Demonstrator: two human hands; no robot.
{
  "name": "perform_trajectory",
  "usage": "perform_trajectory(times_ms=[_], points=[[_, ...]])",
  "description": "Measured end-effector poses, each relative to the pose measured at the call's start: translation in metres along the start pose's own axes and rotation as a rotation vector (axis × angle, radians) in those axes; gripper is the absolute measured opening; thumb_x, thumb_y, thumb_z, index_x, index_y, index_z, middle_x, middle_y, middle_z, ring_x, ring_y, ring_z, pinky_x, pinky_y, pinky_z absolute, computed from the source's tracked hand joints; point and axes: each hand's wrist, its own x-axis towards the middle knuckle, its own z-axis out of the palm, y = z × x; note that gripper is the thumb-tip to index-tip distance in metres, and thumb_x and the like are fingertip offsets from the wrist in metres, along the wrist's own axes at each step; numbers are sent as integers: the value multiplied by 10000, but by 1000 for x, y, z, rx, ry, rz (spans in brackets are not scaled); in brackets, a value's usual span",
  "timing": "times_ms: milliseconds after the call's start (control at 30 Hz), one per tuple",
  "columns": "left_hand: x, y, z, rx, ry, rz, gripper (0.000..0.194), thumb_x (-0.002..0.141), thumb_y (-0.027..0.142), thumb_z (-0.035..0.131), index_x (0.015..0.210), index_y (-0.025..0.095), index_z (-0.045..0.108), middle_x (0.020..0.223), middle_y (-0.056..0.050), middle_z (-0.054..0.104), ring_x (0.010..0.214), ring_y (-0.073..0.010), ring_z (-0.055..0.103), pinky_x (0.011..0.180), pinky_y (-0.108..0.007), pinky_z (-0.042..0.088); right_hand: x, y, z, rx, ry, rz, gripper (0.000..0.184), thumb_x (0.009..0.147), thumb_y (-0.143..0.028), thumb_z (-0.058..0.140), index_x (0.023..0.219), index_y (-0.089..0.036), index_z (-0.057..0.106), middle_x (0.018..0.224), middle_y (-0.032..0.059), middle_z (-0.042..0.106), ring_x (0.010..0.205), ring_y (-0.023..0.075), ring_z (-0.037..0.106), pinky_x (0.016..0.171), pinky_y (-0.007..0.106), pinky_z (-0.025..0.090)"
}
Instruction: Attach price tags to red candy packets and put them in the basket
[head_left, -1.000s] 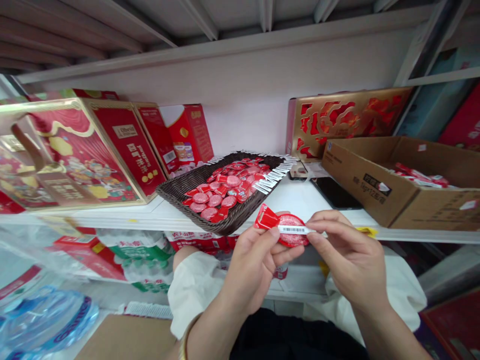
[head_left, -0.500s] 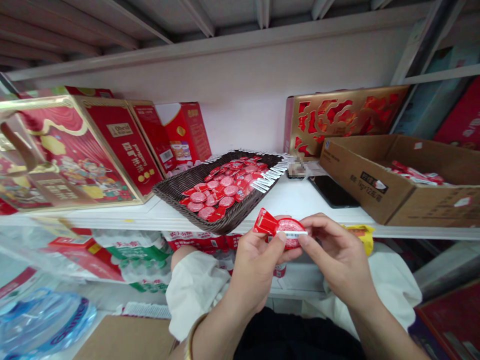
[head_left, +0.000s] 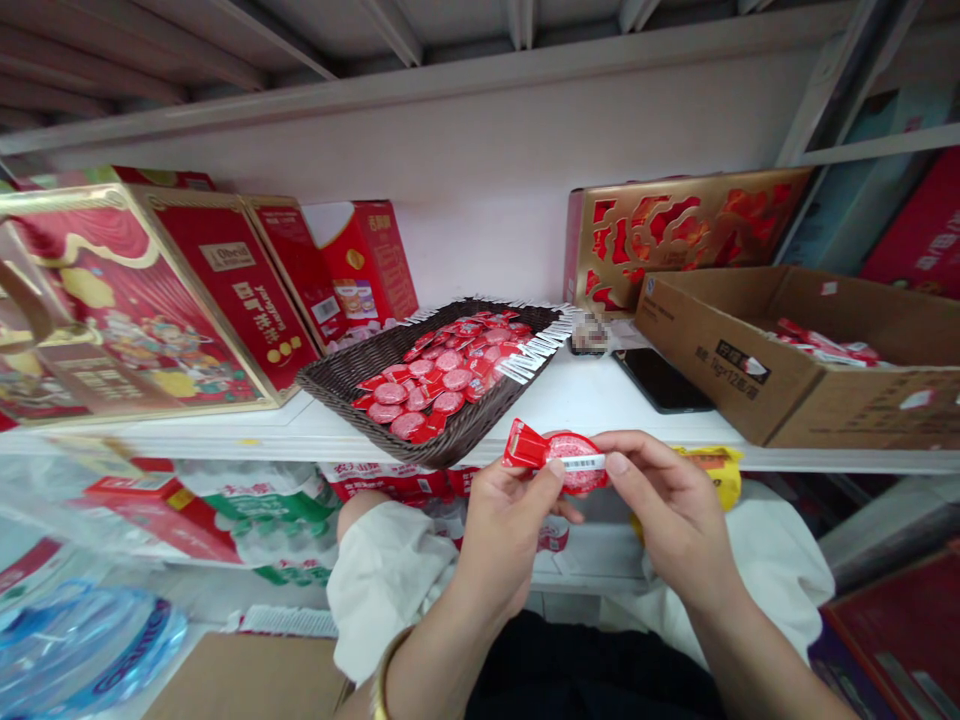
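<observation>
Toward the viewer and right of the wicker basket (head_left: 469, 432), a red packet (head_left: 571, 445) sits between the two hands, its long axis running from the flared wrapper end on the basket's side to the round end, tilted slightly down away from it. The left hand (head_left: 506, 525), the nearer to the basket, grips the packet with its thumb on top. The right hand (head_left: 671, 515), farther from the basket, pinches the outer end of a white barcode strip (head_left: 583, 463) lying across the disc; whether it also grips the packet's edge I cannot tell.
</observation>
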Motion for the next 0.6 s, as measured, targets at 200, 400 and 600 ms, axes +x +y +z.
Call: perform_trajectory(times_ms=[200, 400, 600], points=[[-2, 0, 2, -9, -1, -23, 175, 728, 295, 783, 737, 131, 723, 752, -66, 723, 614, -131, 597, 513, -224, 508, 0, 2, 0, -18, 6, 39, 192, 901, -365, 619, 904, -196, 711, 788, 38, 711, 684, 148, 629, 639, 253, 523], [0, 0, 3, -9, -30, -31, 183, 742, 304, 776, 770, 130, 728, 776, -75, 724, 633, -135, 608, 524, -223, 516, 1, 3, -3, -15, 2, 22, 189, 875, -378, 656, 904, -198, 706, 713, 18, 688, 635, 139, 619, 615, 250, 508], [4, -5, 3, 31, -10, -3, 186, 700, 285, 811, 767, 137, 720, 799, -64, 725, 645, -125, 605, 543, -215, 524, 2, 6, -7, -61, 46, 12, 183, 861, -365, 670, 897, -188, 696, 705, 20, 673, 615, 131, 590, 597, 253, 489]])
